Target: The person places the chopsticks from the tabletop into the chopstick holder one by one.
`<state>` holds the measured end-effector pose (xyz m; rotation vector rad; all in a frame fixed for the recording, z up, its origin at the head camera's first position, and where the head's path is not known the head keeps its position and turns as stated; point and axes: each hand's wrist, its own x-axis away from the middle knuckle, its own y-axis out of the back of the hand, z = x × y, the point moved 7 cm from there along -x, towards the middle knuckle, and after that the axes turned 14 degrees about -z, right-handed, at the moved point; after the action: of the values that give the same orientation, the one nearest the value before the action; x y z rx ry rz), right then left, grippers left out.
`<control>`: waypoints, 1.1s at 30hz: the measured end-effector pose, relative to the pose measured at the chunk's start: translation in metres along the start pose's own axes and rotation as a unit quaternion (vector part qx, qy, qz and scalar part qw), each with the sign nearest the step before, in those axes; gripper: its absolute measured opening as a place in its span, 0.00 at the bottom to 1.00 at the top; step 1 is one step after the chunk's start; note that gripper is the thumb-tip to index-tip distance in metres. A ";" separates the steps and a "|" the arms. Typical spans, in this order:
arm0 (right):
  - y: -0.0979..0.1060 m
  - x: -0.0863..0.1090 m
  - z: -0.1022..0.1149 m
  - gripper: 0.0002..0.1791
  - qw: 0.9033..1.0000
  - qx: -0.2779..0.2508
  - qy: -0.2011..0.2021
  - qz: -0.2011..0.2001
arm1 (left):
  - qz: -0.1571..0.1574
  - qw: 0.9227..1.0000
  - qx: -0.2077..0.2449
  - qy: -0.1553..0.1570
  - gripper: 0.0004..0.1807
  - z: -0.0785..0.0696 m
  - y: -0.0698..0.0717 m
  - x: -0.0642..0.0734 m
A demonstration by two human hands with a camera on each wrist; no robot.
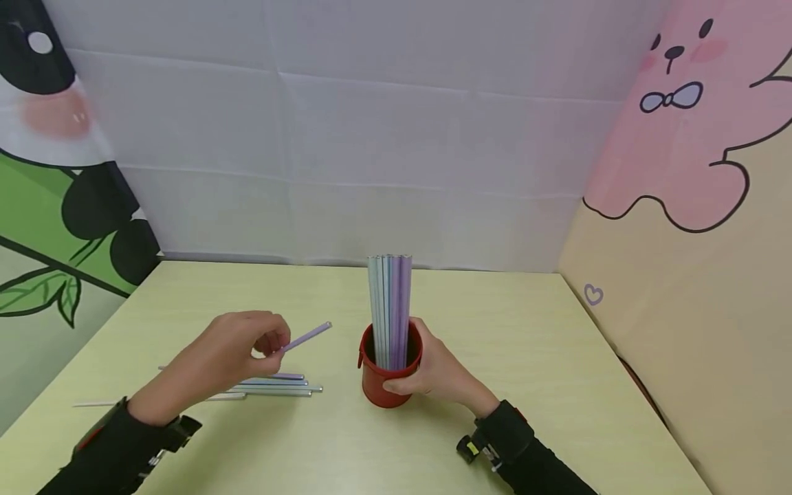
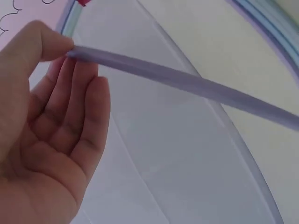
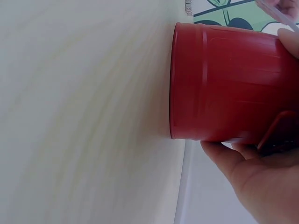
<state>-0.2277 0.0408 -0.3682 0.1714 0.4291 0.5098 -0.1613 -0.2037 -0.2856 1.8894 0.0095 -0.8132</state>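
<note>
Between thumb and fingertips my left hand pinches a purple straw, raised above the table and slanting up to the right. The left wrist view shows the thumb pressing the straw against the fingers. My right hand grips a red bucket around its side, thumb at the front. A bundle of straws in white, blue and purple stands upright inside the bucket. In the right wrist view the bucket sits with its base at the tabletop.
Several loose straws lie on the pale table beneath and beside my left hand, partly hidden by the forearm. A white curtain-like backdrop rises behind the table. A printed panel stands along the right edge.
</note>
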 end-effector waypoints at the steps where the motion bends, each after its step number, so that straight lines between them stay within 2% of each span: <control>1: 0.000 0.000 0.000 0.49 1.000 -0.002 0.000 0.000 | -0.012 1.000 0.008 0.006 0.15 -0.003 0.001 -0.006; 9: 0.001 0.001 0.000 0.49 1.000 -0.001 -0.005 0.000 | -0.104 0.991 0.070 0.043 0.11 -0.031 0.007 -0.052; 17: 0.000 0.000 0.000 0.50 1.000 -0.010 -0.006 0.006 | -0.167 0.974 0.137 0.073 0.09 -0.054 0.016 -0.089; 23: 0.000 0.001 0.001 0.49 1.000 -0.011 0.005 0.005 | -0.207 0.958 0.172 0.100 0.08 -0.063 0.017 -0.106; 29: 0.000 0.001 0.002 0.50 1.000 -0.009 0.008 0.006 | -0.242 0.940 0.217 0.099 0.07 -0.072 0.015 -0.118; 33: -0.001 0.000 -0.002 0.50 1.000 -0.017 0.010 0.006 | -0.255 0.930 0.247 0.095 0.07 -0.077 0.008 -0.123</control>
<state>-0.2282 0.0404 -0.3705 0.1360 0.4389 0.5301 -0.2129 -0.1029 -0.1947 2.4892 0.4739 -1.0417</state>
